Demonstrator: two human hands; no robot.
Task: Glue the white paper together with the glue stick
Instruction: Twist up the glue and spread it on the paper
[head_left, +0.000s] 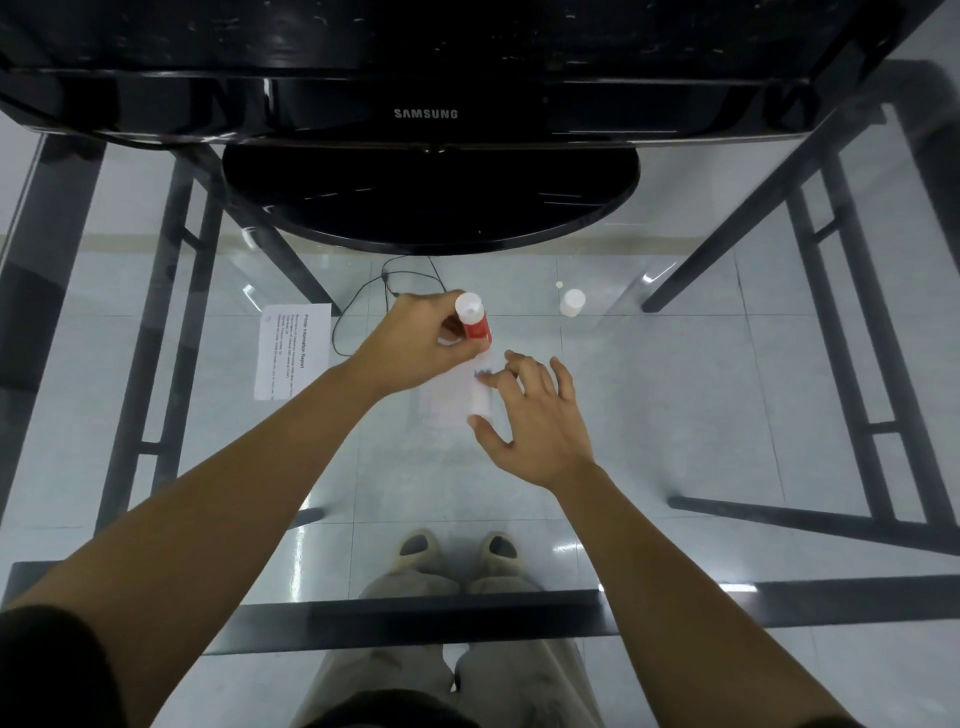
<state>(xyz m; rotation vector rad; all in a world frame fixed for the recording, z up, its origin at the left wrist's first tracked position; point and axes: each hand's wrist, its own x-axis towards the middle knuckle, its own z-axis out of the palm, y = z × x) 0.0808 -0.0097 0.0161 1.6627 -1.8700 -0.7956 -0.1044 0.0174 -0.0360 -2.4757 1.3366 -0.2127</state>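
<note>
A red glue stick (475, 321) with a white end is gripped in my left hand (415, 345), tilted, its lower tip down on the far edge of a small white paper (451, 400) that lies flat on the glass table. My right hand (530, 415) rests on the paper's right side, fingers spread and fingertips pressing it down beside some blue marks. The white glue cap (572, 302) stands apart on the glass to the right.
A printed sheet (292, 351) lies on the glass table (675, 405) to the left. A black monitor's round base (431, 197) stands behind, with a thin black cable (363, 306) looping near my left hand. Dark table-frame bars show through the glass.
</note>
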